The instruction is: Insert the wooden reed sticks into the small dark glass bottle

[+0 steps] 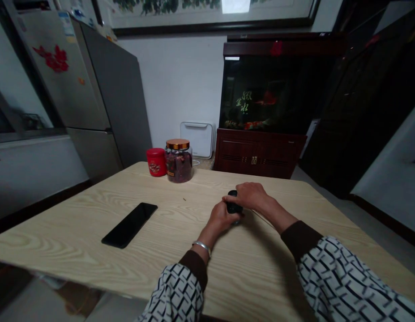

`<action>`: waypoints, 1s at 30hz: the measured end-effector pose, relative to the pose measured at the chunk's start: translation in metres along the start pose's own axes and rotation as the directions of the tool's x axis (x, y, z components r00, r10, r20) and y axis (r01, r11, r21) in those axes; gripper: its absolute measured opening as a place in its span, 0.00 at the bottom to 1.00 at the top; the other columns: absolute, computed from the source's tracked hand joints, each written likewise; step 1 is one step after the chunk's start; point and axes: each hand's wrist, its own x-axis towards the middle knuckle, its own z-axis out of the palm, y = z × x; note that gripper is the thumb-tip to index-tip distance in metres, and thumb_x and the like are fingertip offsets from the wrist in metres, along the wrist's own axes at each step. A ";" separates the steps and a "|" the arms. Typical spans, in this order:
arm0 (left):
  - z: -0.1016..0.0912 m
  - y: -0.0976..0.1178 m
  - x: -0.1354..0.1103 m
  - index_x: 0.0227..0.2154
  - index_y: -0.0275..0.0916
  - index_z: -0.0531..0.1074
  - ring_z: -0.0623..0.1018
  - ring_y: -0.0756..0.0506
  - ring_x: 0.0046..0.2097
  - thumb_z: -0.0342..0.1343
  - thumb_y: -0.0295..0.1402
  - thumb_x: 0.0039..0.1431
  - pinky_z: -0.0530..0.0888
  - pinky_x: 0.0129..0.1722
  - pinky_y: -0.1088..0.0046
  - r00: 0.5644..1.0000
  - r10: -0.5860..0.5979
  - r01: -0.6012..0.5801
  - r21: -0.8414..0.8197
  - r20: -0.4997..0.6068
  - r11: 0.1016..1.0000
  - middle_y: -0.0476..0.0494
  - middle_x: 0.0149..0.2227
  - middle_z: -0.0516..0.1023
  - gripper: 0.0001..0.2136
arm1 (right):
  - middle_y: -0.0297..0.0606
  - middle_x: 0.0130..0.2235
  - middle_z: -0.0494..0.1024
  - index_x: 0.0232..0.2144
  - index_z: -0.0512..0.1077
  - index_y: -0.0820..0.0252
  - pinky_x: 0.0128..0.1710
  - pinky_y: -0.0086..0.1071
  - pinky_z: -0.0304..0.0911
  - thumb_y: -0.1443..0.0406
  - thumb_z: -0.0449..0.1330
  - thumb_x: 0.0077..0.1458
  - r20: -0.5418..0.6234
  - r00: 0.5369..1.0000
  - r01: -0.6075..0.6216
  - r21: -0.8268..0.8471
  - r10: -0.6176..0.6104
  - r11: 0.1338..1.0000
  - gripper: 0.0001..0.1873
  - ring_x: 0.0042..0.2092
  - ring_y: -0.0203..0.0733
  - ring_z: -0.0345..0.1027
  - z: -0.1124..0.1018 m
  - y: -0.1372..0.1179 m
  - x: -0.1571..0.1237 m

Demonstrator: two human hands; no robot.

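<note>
Both my hands meet near the middle of the light wooden table [93, 250]. My left hand [221, 218] is closed around the lower part of a small black object [233, 206]. My right hand [249, 195] curls over the top of that same object, fingers closed on it. Most of the black object is hidden by my fingers, and I cannot make out what it is. A silver bracelet [202, 245] sits on my left wrist.
A black phone [130, 224] lies flat to the left. A red tin [156, 162] and a glass jar [178, 161] with a copper lid stand at the table's far edge. Beyond are a fridge [93, 89], a white appliance [198, 137] and a fish tank [271, 94] on a cabinet.
</note>
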 end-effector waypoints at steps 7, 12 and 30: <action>-0.006 -0.001 -0.003 0.47 0.37 0.73 0.78 0.41 0.42 0.70 0.39 0.42 0.74 0.40 0.69 0.995 0.089 -0.082 0.117 -0.054 0.990 0.42 0.41 0.81 0.27 | 0.53 0.50 0.79 0.50 0.76 0.62 0.48 0.45 0.64 0.48 0.57 0.55 0.055 0.989 0.128 0.117 -0.135 0.985 0.29 0.50 0.58 0.73 -0.005 0.017 0.000; -0.008 -0.003 -0.004 0.48 0.37 0.72 0.78 0.41 0.43 0.71 0.40 0.43 0.73 0.41 0.69 0.988 0.149 -0.146 0.075 -0.035 0.986 0.41 0.42 0.80 0.28 | 0.50 0.68 0.57 0.69 0.52 0.61 0.62 0.42 0.55 0.59 0.64 0.47 0.007 0.883 0.434 0.371 -0.469 0.821 0.49 0.67 0.52 0.54 -0.011 0.036 0.001; -0.011 0.000 -0.006 0.48 0.38 0.71 0.78 0.42 0.41 0.70 0.39 0.43 0.73 0.39 0.70 0.993 0.117 -0.115 0.098 -0.016 0.988 0.42 0.41 0.80 0.28 | 0.52 0.50 0.76 0.55 0.72 0.60 0.48 0.44 0.65 0.49 0.61 0.53 0.077 0.979 0.173 0.159 -0.187 0.972 0.32 0.50 0.57 0.72 -0.009 0.022 0.002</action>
